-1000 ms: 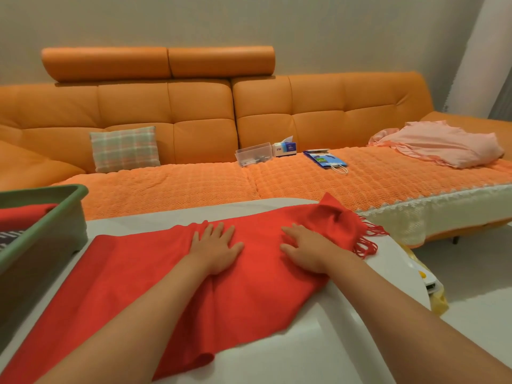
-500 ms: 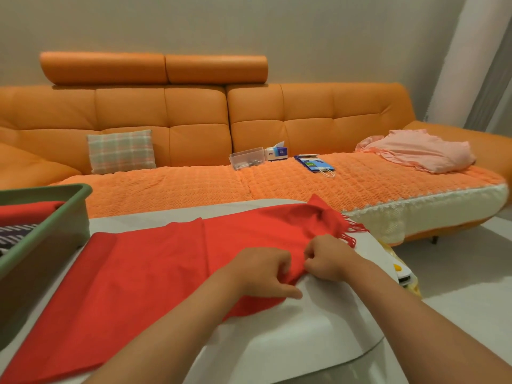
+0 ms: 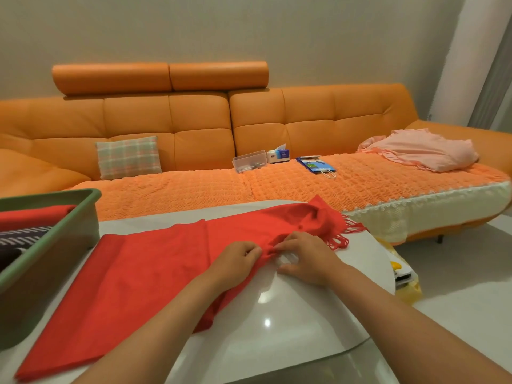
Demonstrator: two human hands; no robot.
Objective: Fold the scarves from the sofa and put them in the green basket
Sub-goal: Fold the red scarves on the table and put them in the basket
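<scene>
A red scarf (image 3: 144, 275) with a fringe lies spread across the white table (image 3: 277, 322). My left hand (image 3: 235, 263) and my right hand (image 3: 306, 257) sit close together at its near right edge, each pinching a bunch of the red cloth. The fabric between them is gathered into creases. The green basket (image 3: 55, 245) stands at the left on the table and holds a folded red scarf and a dark striped one. A pink scarf (image 3: 424, 149) lies crumpled on the orange sofa (image 3: 194, 128) at the far right.
On the sofa seat are a plaid cushion (image 3: 128, 156), a clear plastic box (image 3: 249, 161), a tissue box (image 3: 278, 155) and a blue paper bag (image 3: 315, 164). A yellow and white object (image 3: 401, 275) sits on the floor by the table's right edge.
A second ago both hands lay flat on the scarf. They slid to its near edge and now pinch the cloth. The view shifted a little to the right.
</scene>
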